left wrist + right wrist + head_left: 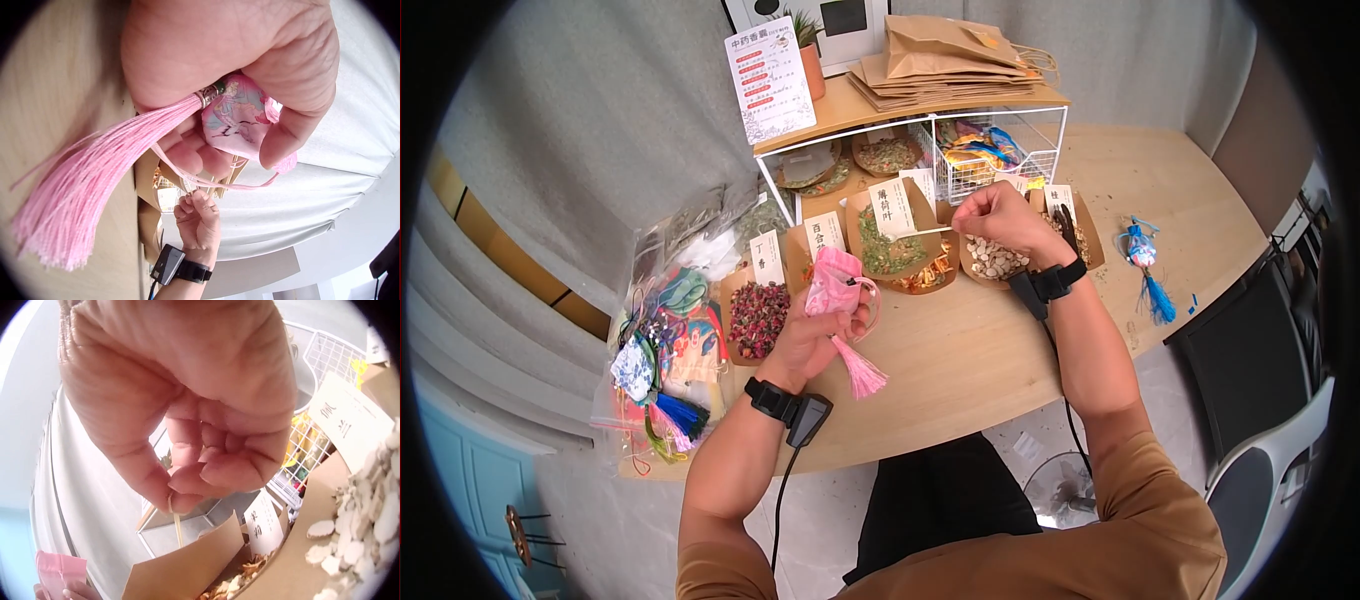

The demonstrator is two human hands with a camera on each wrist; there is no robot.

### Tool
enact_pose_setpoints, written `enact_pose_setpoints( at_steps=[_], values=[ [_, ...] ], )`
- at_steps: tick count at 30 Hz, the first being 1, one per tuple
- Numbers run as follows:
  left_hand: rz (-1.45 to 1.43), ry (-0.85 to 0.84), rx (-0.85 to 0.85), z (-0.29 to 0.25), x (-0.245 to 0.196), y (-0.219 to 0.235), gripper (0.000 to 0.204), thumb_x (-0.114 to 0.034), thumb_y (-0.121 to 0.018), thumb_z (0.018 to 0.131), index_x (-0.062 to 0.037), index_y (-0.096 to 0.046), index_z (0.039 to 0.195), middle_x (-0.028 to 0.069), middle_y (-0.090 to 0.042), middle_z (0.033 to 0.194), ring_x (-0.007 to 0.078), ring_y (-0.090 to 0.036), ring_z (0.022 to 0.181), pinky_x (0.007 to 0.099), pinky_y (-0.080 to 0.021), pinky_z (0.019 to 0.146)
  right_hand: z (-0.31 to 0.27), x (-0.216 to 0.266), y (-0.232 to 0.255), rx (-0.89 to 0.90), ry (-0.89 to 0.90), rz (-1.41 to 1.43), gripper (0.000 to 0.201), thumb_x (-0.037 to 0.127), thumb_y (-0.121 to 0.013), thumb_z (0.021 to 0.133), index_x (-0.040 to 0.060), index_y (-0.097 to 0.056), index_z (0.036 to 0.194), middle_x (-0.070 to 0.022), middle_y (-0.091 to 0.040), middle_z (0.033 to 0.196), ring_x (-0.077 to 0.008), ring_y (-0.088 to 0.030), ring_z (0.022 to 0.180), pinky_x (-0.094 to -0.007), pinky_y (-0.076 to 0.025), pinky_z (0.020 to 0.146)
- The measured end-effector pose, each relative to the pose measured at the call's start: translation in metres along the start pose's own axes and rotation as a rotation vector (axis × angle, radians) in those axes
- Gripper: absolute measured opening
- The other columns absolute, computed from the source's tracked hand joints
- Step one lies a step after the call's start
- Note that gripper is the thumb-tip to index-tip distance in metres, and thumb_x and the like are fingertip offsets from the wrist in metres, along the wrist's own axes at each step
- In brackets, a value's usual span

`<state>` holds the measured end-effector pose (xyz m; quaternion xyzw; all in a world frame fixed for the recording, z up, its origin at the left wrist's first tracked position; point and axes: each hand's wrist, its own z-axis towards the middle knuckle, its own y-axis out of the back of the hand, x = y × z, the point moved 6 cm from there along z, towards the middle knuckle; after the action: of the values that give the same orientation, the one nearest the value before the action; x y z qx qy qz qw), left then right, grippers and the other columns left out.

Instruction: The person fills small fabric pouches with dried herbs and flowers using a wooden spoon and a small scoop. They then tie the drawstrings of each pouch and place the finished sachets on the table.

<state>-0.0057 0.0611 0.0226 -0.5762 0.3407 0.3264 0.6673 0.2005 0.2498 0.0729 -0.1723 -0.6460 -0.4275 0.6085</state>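
My left hand (802, 342) holds a pink drawstring sachet (836, 278), fingers and thumb curled about it. In the left wrist view the sachet (232, 128) shows a printed crane, a looped cord (215, 183) and a long pink tassel (81, 194) hanging free. Over the paper trays, my right hand (1012, 222) pinches a thin pale stick (927, 232) between thumb and fingertips. The stick (178, 529) points down in the right wrist view, its lower end hidden behind a tray wall (184, 565). Green dried leaves (888, 256) lie in the tray left of that hand.
Dried rosebuds (758, 318) fill a tray at left, beside a bag of tasselled sachets (670, 350). White slices (992, 260) lie in a right tray. Behind stands a shelf (840, 128) bearing paper bags (950, 60). A blue tasselled sachet (1142, 255) lies at right.
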Motion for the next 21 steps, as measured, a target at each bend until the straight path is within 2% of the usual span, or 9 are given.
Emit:
enact_pose_setpoints(
  at_steps=[4,10,16,21],
  values=[
    [-0.005,-0.002,-0.005,0.001,0.001,0.002,0.040,-0.001,-0.066,0.076,0.0055,-0.055,0.113,0.0127,-0.062,0.101,0.0203,-0.062,0.090,0.0292,-0.050,0.074,-0.004,0.007,0.004,0.027,0.078,-0.136,0.005,0.003,-0.071,0.074,-0.0003,-0.071,0.078,-0.0031,-0.068,0.070,-0.0084,-0.060,0.063,-0.0250,-0.049,0.059],
    [0.016,0.007,-0.027,0.001,0.002,0.005,0.038,0.001,-0.064,0.075,0.0061,-0.056,0.112,0.0130,-0.061,0.102,0.0198,-0.062,0.089,0.0294,-0.050,0.073,-0.012,0.018,-0.001,0.078,0.045,-0.255,0.009,0.007,-0.074,0.070,-0.0002,-0.071,0.074,-0.0032,-0.067,0.067,-0.0081,-0.058,0.061,-0.0248,-0.048,0.059],
    [0.030,0.017,-0.034,0.002,0.002,0.005,0.038,0.000,-0.064,0.075,0.0061,-0.056,0.111,0.0128,-0.061,0.101,0.0192,-0.061,0.087,0.0294,-0.050,0.073,-0.008,0.008,-0.007,0.091,0.021,-0.121,0.009,0.008,-0.074,0.069,-0.0002,-0.070,0.072,-0.0025,-0.065,0.065,-0.0081,-0.057,0.057,-0.0240,-0.046,0.055],
    [0.016,0.011,-0.018,0.001,0.000,0.002,0.039,-0.003,-0.067,0.075,0.0063,-0.056,0.111,0.0130,-0.061,0.100,0.0193,-0.061,0.087,0.0290,-0.050,0.074,-0.005,0.000,-0.016,0.166,-0.101,0.052,0.007,0.006,-0.072,0.073,-0.0005,-0.070,0.074,-0.0033,-0.065,0.064,-0.0060,-0.054,0.052,-0.0207,-0.042,0.047]
  ],
)
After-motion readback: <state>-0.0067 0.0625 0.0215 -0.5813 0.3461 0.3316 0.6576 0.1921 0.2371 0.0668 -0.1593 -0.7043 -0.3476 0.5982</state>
